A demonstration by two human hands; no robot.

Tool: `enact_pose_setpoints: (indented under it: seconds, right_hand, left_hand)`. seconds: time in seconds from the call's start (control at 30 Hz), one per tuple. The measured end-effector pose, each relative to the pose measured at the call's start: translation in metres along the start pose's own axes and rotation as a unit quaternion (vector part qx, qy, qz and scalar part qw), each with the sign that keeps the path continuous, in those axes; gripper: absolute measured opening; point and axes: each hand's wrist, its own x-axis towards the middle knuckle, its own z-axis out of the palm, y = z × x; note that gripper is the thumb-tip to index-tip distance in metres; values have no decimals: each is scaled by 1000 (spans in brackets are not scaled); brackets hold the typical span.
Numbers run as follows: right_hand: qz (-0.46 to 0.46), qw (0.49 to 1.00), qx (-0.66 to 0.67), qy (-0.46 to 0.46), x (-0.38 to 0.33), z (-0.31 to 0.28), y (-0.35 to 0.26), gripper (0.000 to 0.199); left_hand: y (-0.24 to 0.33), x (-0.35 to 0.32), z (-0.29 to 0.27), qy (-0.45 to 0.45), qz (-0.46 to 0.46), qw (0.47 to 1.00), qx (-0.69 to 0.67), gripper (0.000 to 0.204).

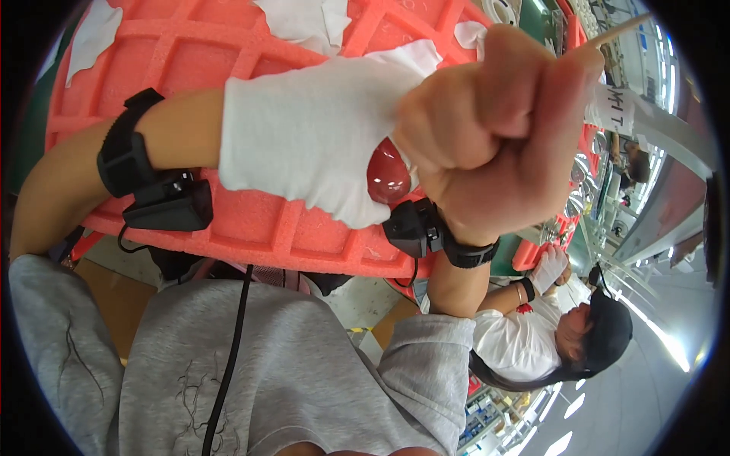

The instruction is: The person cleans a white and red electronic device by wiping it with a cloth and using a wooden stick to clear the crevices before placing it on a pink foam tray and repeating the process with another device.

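Work on the shiny red piece [387, 175] looked under way; how much was done or left, I could not tell. It lay in the curled, gloved left hand [312, 133], fingertips hidden, just beside the bare right hand [506, 140], which pinched a thin stick [625, 30]
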Motion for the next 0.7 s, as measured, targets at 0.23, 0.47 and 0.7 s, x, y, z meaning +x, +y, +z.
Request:
enact_pose_setpoints:
  seconds: [0.23,0.47,0.7]
  right_hand:
    - [-36,990,112,78,-1,4,5,55]
    - [-55,991,75,96,-5,9,7,54]
    - [-65,995,52,48,-3,1,6,54]
  left_hand:
    - [8,1,-6,-23,-23,999,-28,16]
    - [-3,3,-1,5,13,999,32,44]
    - [2,3,-4,22,36,996,83,24]
